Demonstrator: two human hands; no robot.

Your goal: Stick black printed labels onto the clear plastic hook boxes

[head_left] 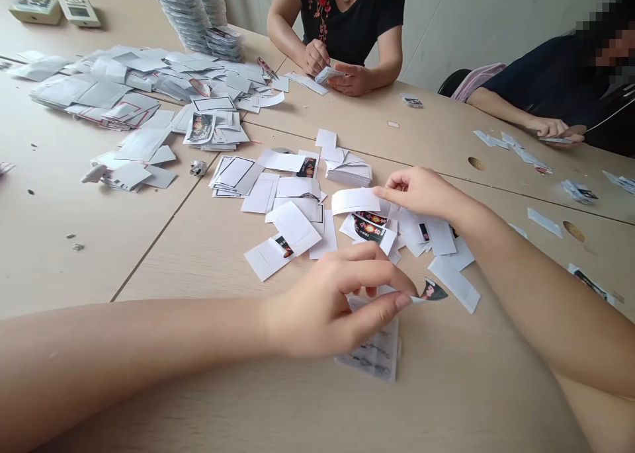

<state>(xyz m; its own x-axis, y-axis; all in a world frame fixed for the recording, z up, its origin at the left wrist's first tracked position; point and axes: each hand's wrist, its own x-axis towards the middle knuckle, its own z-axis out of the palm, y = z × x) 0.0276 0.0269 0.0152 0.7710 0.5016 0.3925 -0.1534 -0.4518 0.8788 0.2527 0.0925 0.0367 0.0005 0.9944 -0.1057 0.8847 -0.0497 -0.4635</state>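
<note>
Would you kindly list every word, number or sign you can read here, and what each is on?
No text can be quoted with certainty.
Black label near the middle: large, bright characters, too stylised and blurred to read surely.
Held label in the left fingers: marks too small and blurred to read.
Pile label at upper left: print too small.
White device at far left: key markings too small.

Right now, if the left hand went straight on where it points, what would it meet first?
Likely the white slip lying past the dark label the left hand holds, though it looks raised and might pass over.
</note>
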